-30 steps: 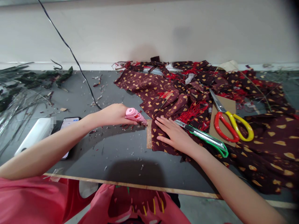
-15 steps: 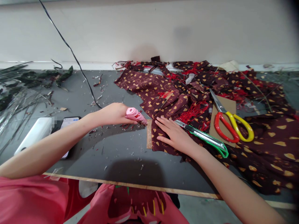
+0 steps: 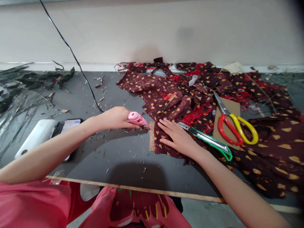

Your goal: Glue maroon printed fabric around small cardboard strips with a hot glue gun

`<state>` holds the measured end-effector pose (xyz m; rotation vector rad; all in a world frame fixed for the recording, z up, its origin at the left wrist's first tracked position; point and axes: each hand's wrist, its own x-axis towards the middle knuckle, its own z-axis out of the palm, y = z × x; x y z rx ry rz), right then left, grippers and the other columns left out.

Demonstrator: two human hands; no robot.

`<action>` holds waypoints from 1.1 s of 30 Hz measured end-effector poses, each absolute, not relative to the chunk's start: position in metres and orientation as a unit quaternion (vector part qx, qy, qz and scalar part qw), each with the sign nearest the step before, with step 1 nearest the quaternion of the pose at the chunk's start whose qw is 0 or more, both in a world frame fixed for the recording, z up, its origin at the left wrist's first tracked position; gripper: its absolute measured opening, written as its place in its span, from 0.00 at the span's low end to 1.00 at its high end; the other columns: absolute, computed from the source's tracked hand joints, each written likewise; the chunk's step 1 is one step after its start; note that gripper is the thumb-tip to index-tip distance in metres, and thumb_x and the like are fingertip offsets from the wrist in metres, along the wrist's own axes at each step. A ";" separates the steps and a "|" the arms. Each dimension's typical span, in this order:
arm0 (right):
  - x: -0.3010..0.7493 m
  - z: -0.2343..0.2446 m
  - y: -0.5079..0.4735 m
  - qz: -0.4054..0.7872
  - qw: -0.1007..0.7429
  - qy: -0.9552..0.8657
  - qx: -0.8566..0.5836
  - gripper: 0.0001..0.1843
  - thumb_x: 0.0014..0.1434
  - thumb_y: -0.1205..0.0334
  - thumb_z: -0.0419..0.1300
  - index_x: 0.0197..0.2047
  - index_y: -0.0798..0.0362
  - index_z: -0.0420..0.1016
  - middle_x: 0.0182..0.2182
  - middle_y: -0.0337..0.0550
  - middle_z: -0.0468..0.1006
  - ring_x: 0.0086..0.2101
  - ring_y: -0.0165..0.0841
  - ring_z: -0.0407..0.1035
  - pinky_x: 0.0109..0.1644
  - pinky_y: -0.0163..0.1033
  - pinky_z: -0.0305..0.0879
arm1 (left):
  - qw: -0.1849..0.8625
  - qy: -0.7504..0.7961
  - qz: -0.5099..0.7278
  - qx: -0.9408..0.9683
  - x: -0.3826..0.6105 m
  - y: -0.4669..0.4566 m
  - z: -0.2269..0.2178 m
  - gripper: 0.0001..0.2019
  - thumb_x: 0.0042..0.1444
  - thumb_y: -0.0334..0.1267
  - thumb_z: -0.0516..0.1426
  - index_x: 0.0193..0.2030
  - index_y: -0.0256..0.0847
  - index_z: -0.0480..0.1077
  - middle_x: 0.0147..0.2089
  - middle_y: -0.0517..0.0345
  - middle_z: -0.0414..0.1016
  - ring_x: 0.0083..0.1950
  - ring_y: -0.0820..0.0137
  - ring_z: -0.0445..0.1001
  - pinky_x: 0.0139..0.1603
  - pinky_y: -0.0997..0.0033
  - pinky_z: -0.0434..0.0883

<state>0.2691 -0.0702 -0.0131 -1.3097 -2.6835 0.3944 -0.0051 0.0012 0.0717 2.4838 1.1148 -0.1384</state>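
My left hand (image 3: 117, 117) is closed around a pink hot glue gun (image 3: 136, 117). The gun's nozzle is at the left edge of a small cardboard piece (image 3: 151, 139), which looks shiny with glue. Maroon cloth with a gold leaf print (image 3: 158, 87) covers the cardboard's right part. My right hand (image 3: 177, 136) lies on that cloth, fingers stretched out flat and holding nothing. Close beside it, a green utility knife (image 3: 211, 141) lies on the cloth.
Red-and-yellow-handled scissors (image 3: 231, 122) rest over a cardboard sheet (image 3: 234, 106) at right. Cloth scraps with red threads (image 3: 198, 115) spread behind. On the left are a phone (image 3: 71, 123), a white device (image 3: 35, 137) and plastic strands (image 3: 21, 104). A black cord (image 3: 78, 65) hangs down behind my left hand.
My left hand and the glue gun's nozzle have shifted very slightly, the nozzle a little toward me along the cardboard's edge. My right hand and the cloth have stayed in place.
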 end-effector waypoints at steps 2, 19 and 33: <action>0.269 -0.013 -0.070 0.129 0.065 -0.890 -0.433 0.33 0.64 0.51 0.52 0.67 0.59 0.55 0.67 0.51 0.54 0.66 0.41 0.46 0.69 0.53 0.46 | 0.215 0.402 -0.066 0.888 -0.005 0.001 0.072 0.20 0.56 0.57 0.54 0.29 0.40 0.72 0.21 0.63 0.68 0.23 0.76 0.62 0.25 0.76 0.53; 0.268 -0.013 -0.070 0.135 0.054 -0.886 -0.441 0.33 0.64 0.50 0.52 0.67 0.59 0.54 0.67 0.50 0.53 0.66 0.41 0.46 0.69 0.53 0.45 | 0.215 0.356 -0.045 0.908 -0.007 -0.002 0.077 0.20 0.58 0.56 0.52 0.40 0.45 0.76 0.25 0.62 0.74 0.23 0.76 0.64 0.27 0.77 0.57; 0.269 -0.013 -0.071 0.141 0.062 -0.882 -0.445 0.33 0.64 0.50 0.52 0.67 0.57 0.55 0.67 0.50 0.54 0.66 0.40 0.46 0.69 0.53 0.46 | 0.223 0.367 -0.075 0.900 -0.003 -0.002 0.081 0.21 0.58 0.55 0.52 0.41 0.42 0.76 0.29 0.60 0.76 0.27 0.75 0.67 0.31 0.76 0.58</action>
